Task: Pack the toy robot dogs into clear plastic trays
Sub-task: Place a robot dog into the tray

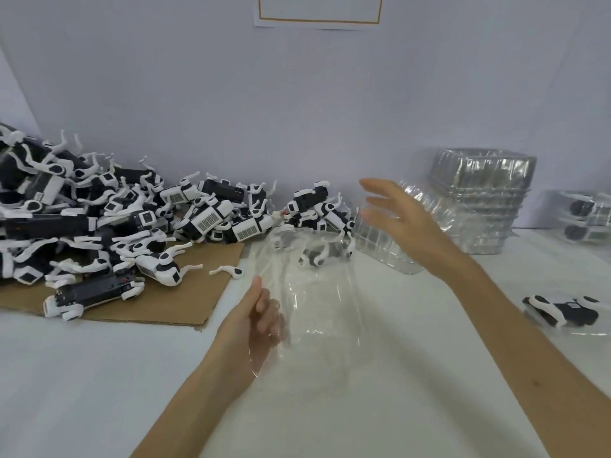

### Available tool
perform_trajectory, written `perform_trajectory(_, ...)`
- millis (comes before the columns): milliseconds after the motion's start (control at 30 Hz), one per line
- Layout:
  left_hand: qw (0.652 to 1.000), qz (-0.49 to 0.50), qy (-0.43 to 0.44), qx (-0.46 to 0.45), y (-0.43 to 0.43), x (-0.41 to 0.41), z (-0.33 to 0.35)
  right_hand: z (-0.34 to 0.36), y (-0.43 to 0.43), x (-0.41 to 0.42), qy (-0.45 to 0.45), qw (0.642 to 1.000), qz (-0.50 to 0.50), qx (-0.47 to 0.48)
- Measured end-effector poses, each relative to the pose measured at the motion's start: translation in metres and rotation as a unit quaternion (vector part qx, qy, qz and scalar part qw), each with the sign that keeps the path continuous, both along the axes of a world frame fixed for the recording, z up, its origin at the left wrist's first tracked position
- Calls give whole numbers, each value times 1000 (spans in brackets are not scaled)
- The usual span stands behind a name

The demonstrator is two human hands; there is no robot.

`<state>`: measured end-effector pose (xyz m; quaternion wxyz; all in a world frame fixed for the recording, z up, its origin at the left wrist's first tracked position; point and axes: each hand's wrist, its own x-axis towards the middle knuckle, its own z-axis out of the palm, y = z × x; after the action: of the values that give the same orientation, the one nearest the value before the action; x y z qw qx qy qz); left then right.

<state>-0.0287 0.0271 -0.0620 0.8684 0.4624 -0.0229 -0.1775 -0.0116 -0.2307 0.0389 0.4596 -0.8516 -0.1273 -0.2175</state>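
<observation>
Left hand [261, 322]: forearm up from the lower edge, thumb upright, fingers curled round the left edge of a clear plastic tray [314, 292] and gripping it, seen blurred through the plastic.

Right hand [400, 219]: arm stretched forward from the lower right, palm turned left, fingers straight and spread, holding nothing. Raised in front of the stack of empty trays [479, 200]; contact with the stack impossible to judge.

Held tray: transparent, glossy and smeared by motion, so no compartments made out. Lifted above the white table [396, 408] at centre, between the two hands — at the left hand, below and left of the right hand.

Toy robot dogs [132, 219]: black and white, white legs sticking out at all angles, heaped in a large pile on a sheet of brown cardboard [158, 305] against the wall, left of the held tray and beyond the left hand.

Single toy dog [562, 310]: lying flat on the table, right of the right forearm.

Packed trays [585, 213] — far right, stacked, dark toy shapes inside.
</observation>
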Motion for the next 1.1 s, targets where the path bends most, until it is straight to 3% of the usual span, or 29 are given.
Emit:
perform_trajectory(67,996,-54,9,72,-1,-6,-1,-16,18,-19,57,994,91,-16)
perform_trajectory(133,984,-112,39,131,-2,-10,-5,-31,26,-27,119,980,136,-85)
perform_trajectory(200,978,-124,74,152,-4,-10,-6,-44,26,-27,145,973,157,-86)
perform_trajectory(300,983,13,67,169,-7,-4,-9,-57,19,-24,91,994,57,21)
perform_trajectory(367,967,145,-6,211,-4,1,-10,-62,10,-23,76,991,-44,102)
perform_trajectory(433,948,213,-71,224,-1,1,-7,-68,0,-22,109,979,-97,141)
perform_trajectory(533,954,173,-115,215,-1,-2,-7,-75,-10,-25,195,964,-96,154)
perform_trajectory(633,944,122,-160,260,-7,-7,-12,-77,-8,-27,232,956,-78,162)
perform_trajectory(867,942,111,-150,277,-2,-5,-12,-82,-5,-13,172,973,-102,117)
perform_trajectory(1100,939,100,-129,302,0,-4,-8,-91,1,53,185,980,-76,14)
